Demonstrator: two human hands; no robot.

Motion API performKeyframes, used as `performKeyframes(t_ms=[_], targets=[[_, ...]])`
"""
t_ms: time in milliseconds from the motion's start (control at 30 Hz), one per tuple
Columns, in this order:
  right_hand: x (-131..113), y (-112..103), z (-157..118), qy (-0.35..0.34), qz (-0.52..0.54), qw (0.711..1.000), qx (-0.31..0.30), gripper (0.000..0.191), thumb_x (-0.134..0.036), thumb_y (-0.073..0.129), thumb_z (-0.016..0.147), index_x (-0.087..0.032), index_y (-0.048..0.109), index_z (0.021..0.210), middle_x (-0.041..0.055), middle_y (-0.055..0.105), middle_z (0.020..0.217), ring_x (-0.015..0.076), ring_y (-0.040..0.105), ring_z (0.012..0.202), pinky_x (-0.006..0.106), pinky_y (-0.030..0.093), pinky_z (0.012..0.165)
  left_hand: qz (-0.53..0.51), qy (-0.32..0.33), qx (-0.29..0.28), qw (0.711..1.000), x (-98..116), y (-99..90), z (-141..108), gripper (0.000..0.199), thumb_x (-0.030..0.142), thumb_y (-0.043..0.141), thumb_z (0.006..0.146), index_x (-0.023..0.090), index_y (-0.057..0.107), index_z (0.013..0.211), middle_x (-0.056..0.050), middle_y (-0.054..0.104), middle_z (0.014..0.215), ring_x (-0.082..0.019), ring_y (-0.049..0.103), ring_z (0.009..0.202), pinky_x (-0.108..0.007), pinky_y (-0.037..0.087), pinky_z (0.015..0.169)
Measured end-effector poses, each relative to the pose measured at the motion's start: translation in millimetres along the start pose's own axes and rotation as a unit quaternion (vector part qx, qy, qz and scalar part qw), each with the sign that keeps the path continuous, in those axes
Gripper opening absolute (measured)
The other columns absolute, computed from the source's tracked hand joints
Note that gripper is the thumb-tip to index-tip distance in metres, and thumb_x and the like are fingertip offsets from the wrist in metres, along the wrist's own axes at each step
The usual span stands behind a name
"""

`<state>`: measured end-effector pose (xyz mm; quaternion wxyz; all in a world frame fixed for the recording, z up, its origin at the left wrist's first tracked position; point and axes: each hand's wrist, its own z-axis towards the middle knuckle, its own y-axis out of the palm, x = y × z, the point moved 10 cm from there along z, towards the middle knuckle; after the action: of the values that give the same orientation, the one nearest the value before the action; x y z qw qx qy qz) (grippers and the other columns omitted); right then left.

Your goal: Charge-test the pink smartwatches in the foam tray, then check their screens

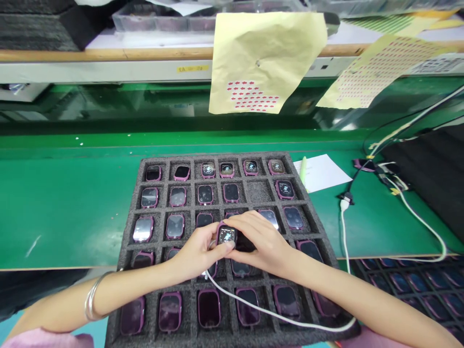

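A smartwatch (pixel 226 235) with a purple case and a lit dial is held above the foam tray (pixel 259 192). My left hand (pixel 200 250) grips it from the left, thumb across the lower part of the screen. From the other side my right hand (pixel 264 241) closes on it, fingertips at its top edge and thumb near its lower right. A white cable (pixel 266 314) runs up to my left hand; its end is hidden behind the fingers. Rows of similar purple watches (pixel 209 308) lie in the tray's compartments, some with lit dials.
Right of the tray, a white paper (pixel 324 173) lies on the green table (pixel 65 203) with a light green pen (pixel 303 170). Cables and a connector (pixel 345 200) are farther right. A second tray of watches (pixel 416 285) sits lower right. Yellow sticker sheets (pixel 268 53) hang from the shelf.
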<state>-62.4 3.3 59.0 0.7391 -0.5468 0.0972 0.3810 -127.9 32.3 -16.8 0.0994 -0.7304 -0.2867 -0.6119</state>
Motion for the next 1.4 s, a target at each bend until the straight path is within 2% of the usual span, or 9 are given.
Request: performKeyframes(t_ms=[167,300,433,633,800,933,1100,1233,1400], targets=[[5.0,-23.9,4.4,-0.013,0.011,1.000,0.012,0.037,-0.031,0.067,0.086,-0.016,0.055,0.117,0.0121,0.066,0.105,0.0262,0.062,0.096,0.042,0.051,0.083,0.064,-0.034,-0.034,0.997,-4.6,8.7,-6.4,0.042,0.039,0.063,0.084,0.017,0.048,0.116,0.001,0.051,0.083,-0.013,0.046,0.069,-0.025,0.038,0.062],[54.1,-70.3,5.8,0.046,-0.073,0.993,0.082,0.036,-0.031,0.071,0.083,-0.017,0.059,0.113,0.0114,0.065,0.106,0.0280,0.060,0.098,0.046,0.049,0.088,0.035,-0.061,-0.081,0.994,-8.7,18.4,-12.4,0.048,0.039,0.068,0.081,0.019,0.042,0.116,0.004,0.049,0.082,-0.008,0.038,0.060,-0.022,0.031,0.054],[91.1,-71.6,6.1,0.089,-0.179,0.980,-0.023,0.033,-0.033,0.066,0.086,-0.013,0.063,0.113,0.0155,0.063,0.106,0.0336,0.057,0.099,0.053,0.048,0.086,0.007,-0.059,-0.080,0.995,-7.8,17.7,-10.9,0.041,0.037,0.067,0.083,0.019,0.045,0.112,0.002,0.051,0.084,-0.009,0.041,0.063,-0.022,0.034,0.057],[58.5,-45.9,35.3,0.036,-0.223,0.970,-0.090,0.028,-0.029,0.067,0.087,-0.016,0.064,0.111,0.0139,0.060,0.109,0.0322,0.054,0.102,0.050,0.046,0.086,-0.073,-0.032,-0.055,0.995,2.6,1.2,-8.9,0.039,0.032,0.063,0.087,0.018,0.047,0.120,-0.005,0.060,0.105,-0.015,0.056,0.088,-0.029,0.045,0.081],[73.0,-6.0,58.6,0.044,-0.230,0.961,-0.146,0.035,-0.035,0.077,0.078,-0.010,0.065,0.100,0.0146,0.060,0.100,0.0315,0.058,0.093,0.046,0.051,0.078,-0.038,-0.062,-0.048,0.996,-8.1,-15.4,-21.6,0.034,0.026,0.065,0.085,0.017,0.051,0.114,-0.004,0.061,0.102,-0.013,0.054,0.083,-0.027,0.043,0.076],[72.0,-16.1,62.3,0.063,-0.171,0.978,-0.103,0.035,-0.032,0.081,0.074,-0.013,0.062,0.097,0.0147,0.060,0.104,0.0329,0.058,0.098,0.049,0.050,0.082,-0.047,-0.076,-0.070,0.994,-9.3,-15.3,-24.8,0.037,0.024,0.073,0.078,0.017,0.050,0.106,-0.003,0.061,0.101,-0.006,0.045,0.063,-0.023,0.036,0.059],[21.5,-16.7,49.4,0.075,0.035,0.994,-0.065,0.030,-0.031,0.074,0.079,-0.021,0.059,0.103,0.0086,0.065,0.107,0.0268,0.062,0.100,0.042,0.050,0.087,-0.078,-0.081,-0.060,0.992,-7.8,-15.9,-20.6,0.050,0.029,0.080,0.069,0.017,0.049,0.106,-0.003,0.058,0.099,-0.006,0.040,0.059,-0.023,0.031,0.054],[-11.9,9.1,33.3,0.019,0.004,0.998,-0.052,0.033,-0.028,0.070,0.083,-0.018,0.055,0.112,0.0116,0.067,0.104,0.0281,0.063,0.097,0.043,0.049,0.082,-0.081,-0.044,0.007,0.996,-5.4,-24.5,-19.3,0.041,0.039,0.074,0.075,0.016,0.053,0.102,0.001,0.052,0.083,-0.009,0.043,0.063,-0.024,0.034,0.059],[-16.6,23.2,29.0,-0.028,-0.049,0.997,-0.045,0.031,-0.029,0.060,0.091,-0.015,0.052,0.118,0.0151,0.068,0.106,0.0291,0.063,0.097,0.044,0.048,0.080,-0.057,-0.054,0.047,0.996,-9.4,-27.1,-21.5,0.029,0.043,0.060,0.086,0.017,0.050,0.095,0.009,0.035,0.058,-0.006,0.029,0.046,-0.023,0.026,0.047]])
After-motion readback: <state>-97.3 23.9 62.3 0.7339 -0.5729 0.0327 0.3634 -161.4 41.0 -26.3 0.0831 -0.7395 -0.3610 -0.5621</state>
